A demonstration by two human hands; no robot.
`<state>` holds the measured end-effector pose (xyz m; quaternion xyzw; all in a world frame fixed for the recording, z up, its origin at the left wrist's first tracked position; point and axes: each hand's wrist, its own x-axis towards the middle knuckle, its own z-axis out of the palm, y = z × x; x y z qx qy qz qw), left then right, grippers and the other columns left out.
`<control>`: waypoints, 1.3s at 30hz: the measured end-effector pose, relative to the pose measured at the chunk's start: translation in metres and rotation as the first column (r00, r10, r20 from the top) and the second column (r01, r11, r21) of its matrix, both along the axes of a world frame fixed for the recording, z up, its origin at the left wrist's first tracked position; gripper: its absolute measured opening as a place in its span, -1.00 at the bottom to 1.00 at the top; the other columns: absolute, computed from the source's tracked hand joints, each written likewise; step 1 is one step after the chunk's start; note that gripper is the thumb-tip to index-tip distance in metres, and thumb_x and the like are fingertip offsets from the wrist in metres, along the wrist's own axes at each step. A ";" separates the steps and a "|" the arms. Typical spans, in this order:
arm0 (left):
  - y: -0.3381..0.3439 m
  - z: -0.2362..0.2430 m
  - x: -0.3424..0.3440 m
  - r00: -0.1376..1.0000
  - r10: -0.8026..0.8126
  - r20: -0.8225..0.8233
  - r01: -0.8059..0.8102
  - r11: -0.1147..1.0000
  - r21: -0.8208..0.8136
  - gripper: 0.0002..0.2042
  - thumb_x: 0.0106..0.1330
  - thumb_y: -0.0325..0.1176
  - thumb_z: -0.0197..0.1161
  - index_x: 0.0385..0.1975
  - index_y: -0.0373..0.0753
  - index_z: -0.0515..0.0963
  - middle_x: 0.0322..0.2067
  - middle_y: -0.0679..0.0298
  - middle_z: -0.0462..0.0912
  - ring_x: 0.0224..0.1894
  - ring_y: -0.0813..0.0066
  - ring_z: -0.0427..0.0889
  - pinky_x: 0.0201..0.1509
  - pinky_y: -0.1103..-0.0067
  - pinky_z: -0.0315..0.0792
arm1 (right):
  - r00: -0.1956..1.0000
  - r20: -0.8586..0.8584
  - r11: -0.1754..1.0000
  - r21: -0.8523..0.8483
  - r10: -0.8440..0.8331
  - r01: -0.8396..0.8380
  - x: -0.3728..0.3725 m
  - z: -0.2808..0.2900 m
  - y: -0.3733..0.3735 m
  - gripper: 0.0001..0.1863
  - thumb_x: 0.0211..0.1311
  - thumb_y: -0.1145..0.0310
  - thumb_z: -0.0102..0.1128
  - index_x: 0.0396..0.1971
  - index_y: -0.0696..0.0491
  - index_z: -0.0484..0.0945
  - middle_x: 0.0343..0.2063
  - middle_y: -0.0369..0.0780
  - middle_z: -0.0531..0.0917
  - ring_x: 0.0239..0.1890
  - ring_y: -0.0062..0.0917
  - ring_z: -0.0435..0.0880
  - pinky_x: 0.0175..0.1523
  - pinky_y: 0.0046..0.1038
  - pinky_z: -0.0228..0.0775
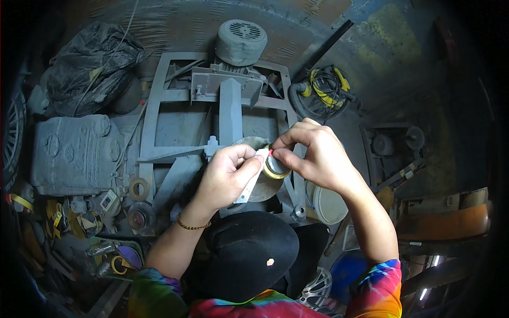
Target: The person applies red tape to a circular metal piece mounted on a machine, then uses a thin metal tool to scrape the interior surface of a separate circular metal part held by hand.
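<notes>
Left hand and right hand: fingers closed in pinch grips.
A white strip is pinched in the left, a yellow-rimmed ring by its upper edge in the right, both above a round grey plate; a motor is mounted beyond.

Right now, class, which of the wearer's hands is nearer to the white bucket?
The right. In the picture, the right hand shows just above the white bucket; the left hand is farther off, to the bucket's left.
</notes>
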<state>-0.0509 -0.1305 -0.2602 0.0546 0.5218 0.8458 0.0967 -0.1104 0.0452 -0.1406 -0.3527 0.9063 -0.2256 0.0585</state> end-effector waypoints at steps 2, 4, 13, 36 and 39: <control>-0.003 0.002 -0.001 1.000 -0.018 0.001 0.018 0.999 -0.041 -0.86 0.41 -0.46 0.15 -0.40 -0.34 0.54 -0.45 0.42 0.58 -0.40 0.81 0.44 -0.35 0.75 0.31 | 1.000 0.004 1.000 0.001 -0.001 0.001 0.000 0.000 0.000 -0.89 0.00 0.43 0.37 -0.43 0.10 0.69 -0.46 -0.22 0.71 -0.30 -0.37 0.62 -0.12 -0.37 0.46; -0.004 0.005 -0.002 0.999 -0.035 0.003 0.035 0.996 -0.082 -0.86 0.41 -0.46 0.15 -0.40 -0.34 0.54 -0.45 0.43 0.57 -0.40 0.82 0.43 -0.36 0.76 0.30 | 1.000 0.015 1.000 -0.024 0.012 -0.011 0.000 0.000 0.000 -0.88 0.01 0.42 0.31 -0.46 0.14 0.66 -0.48 -0.17 0.68 -0.32 -0.29 0.60 -0.08 -0.32 0.43; -0.010 0.016 -0.007 0.992 -0.020 -0.121 -0.017 0.955 -0.296 -0.81 0.37 -0.43 0.17 -0.49 -0.36 0.49 -0.66 0.45 0.45 -0.58 0.82 0.29 -0.58 0.68 0.17 | 1.000 0.011 0.999 -0.025 0.019 -0.019 -0.001 -0.001 0.000 -0.89 0.03 0.42 0.32 -0.45 0.13 0.66 -0.48 -0.18 0.69 -0.32 -0.29 0.60 -0.07 -0.33 0.43; -0.007 0.017 -0.003 0.996 0.018 -0.090 -0.044 0.956 -0.291 -0.81 0.37 -0.44 0.17 -0.49 -0.37 0.50 -0.67 0.46 0.46 -0.60 0.84 0.31 -0.60 0.69 0.16 | 0.992 -0.055 0.993 0.017 0.118 -0.117 -0.004 0.004 0.004 -0.83 0.02 0.40 0.40 -0.34 0.04 0.71 -0.44 -0.23 0.65 -0.29 -0.32 0.57 -0.10 -0.33 0.41; -0.010 0.019 -0.002 0.999 -0.049 -0.006 0.045 0.958 -0.284 -0.84 0.41 -0.46 0.13 -0.46 -0.31 0.49 -0.55 0.48 0.49 -0.51 0.85 0.36 -0.49 0.76 0.22 | 0.984 -0.081 0.987 0.054 0.158 -0.154 -0.007 0.004 0.003 -0.80 -0.01 0.41 0.42 -0.31 -0.01 0.72 -0.44 -0.25 0.64 -0.30 -0.33 0.57 -0.15 -0.35 0.42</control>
